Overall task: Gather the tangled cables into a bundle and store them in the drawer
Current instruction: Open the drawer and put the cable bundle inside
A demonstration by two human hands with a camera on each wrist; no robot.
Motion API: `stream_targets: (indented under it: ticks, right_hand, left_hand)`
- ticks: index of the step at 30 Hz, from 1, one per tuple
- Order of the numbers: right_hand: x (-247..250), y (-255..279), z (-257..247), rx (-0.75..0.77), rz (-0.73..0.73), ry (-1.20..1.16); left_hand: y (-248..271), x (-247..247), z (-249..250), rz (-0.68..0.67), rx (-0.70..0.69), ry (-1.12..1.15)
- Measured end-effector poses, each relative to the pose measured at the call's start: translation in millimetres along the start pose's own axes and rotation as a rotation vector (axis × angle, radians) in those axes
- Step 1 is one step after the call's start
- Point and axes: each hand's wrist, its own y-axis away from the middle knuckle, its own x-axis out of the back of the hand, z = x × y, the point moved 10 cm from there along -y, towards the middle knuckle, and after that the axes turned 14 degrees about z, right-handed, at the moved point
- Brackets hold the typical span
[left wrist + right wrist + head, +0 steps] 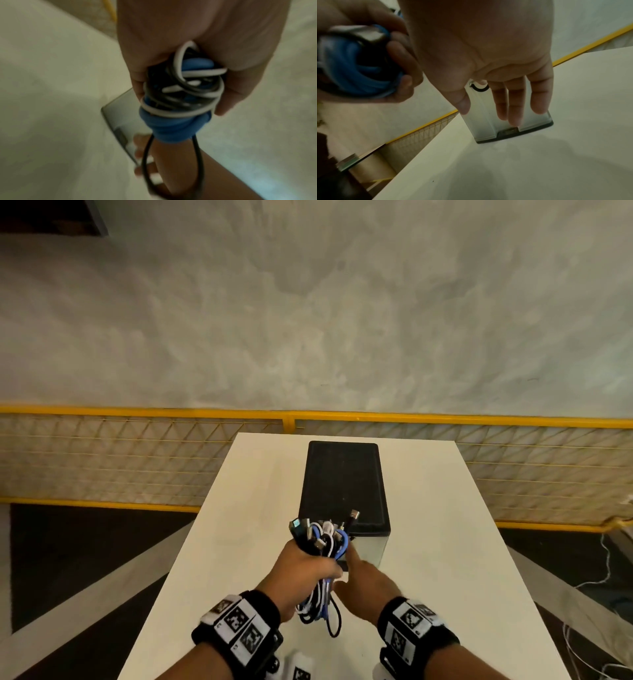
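Note:
My left hand grips a bundle of black, white and blue cables upright above the white table; plug ends stick out on top and loops hang below my fist. The wrist view shows the cable bundle packed inside my curled left hand. Just behind it stands the small drawer box, black on top with a frosted drawer front that looks shut. My right hand is flat, fingers straight over that front, tips near its dark handle notch.
The box sits mid-table, with bare tabletop to its left and right. A yellow-framed mesh fence runs behind the table. White cords lie on the floor at the right.

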Motion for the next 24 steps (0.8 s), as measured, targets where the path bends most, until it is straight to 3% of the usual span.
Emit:
stream_targets:
  ticks: [4,8,14,24]
  right_hand:
    - [-1.0,-11.1,2.1,0.040,-0.019,0.114]
    - [3.3,-14.3,2.4,0.034,0.022,0.135]
    - [8.9,-10.6,-8.6,0.101,0.064,0.155]
    - [-10.1,91.4,-6.9,0.063,-0.151,0.191]
  left_hand:
    - [-23.0,-23.3,5.0,-0.170,0.004,-0.148]
    - [-33.6,-27.4,-11.0,-0.173,0.118,-0.177]
    - [-32.6,-29.5,-13.8,-0.188,0.155,-0.201]
    - [-32.1,-25.2,-9.7,-0.229,0.216,-0.278]
